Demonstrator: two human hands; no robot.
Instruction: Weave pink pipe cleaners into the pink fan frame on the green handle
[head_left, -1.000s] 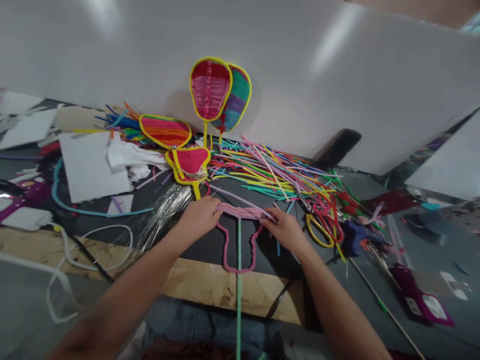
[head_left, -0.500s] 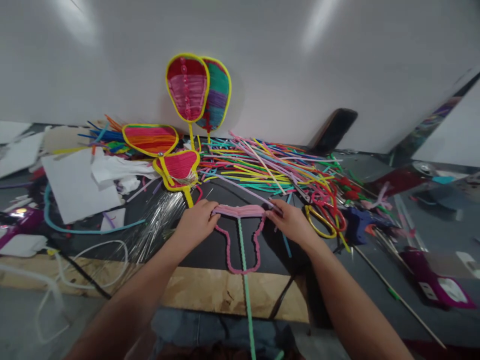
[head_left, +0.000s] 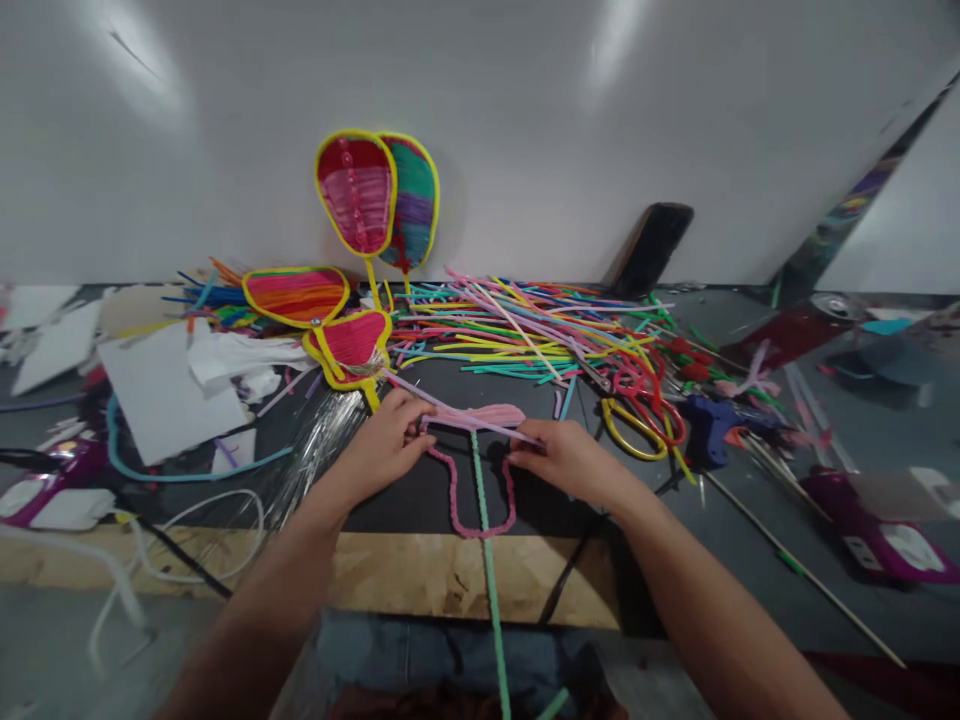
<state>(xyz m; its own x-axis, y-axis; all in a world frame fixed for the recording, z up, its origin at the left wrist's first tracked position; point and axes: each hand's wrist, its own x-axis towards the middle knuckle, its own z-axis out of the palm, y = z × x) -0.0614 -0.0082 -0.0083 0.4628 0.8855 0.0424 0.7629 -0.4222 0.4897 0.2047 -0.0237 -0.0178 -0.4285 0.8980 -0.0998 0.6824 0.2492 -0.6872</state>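
A pink pipe-cleaner frame (head_left: 454, 497) with a twisted green stem (head_left: 487, 560) lies above the table's front edge, its top part filled with rows of pink pipe cleaner (head_left: 487, 414). My left hand (head_left: 386, 440) pinches the frame's upper left corner. At the upper right, my right hand (head_left: 562, 455) is closed on a loose lilac pipe cleaner (head_left: 450, 405), which slants up to the left across the pink rows. Whether the right fingers also touch the frame is hard to tell. Finished fan shapes with yellow rims (head_left: 356, 195) stand against the wall behind.
Many coloured pipe cleaners (head_left: 495, 340) lie behind the frame. Scissors with yellow and red handles (head_left: 637, 430), a blue glue gun (head_left: 709, 430) and a thin stick (head_left: 810, 585) are to the right. Silver tinsel (head_left: 319, 450), white paper (head_left: 169, 380) and a white cable (head_left: 251, 510) are left. A phone (head_left: 652, 250) leans on the wall.
The right hand has moved slightly down and left, and the lilac pipe cleaner now crosses over the pink rows. The left hand still pinches the left corner. The view has shifted slightly.
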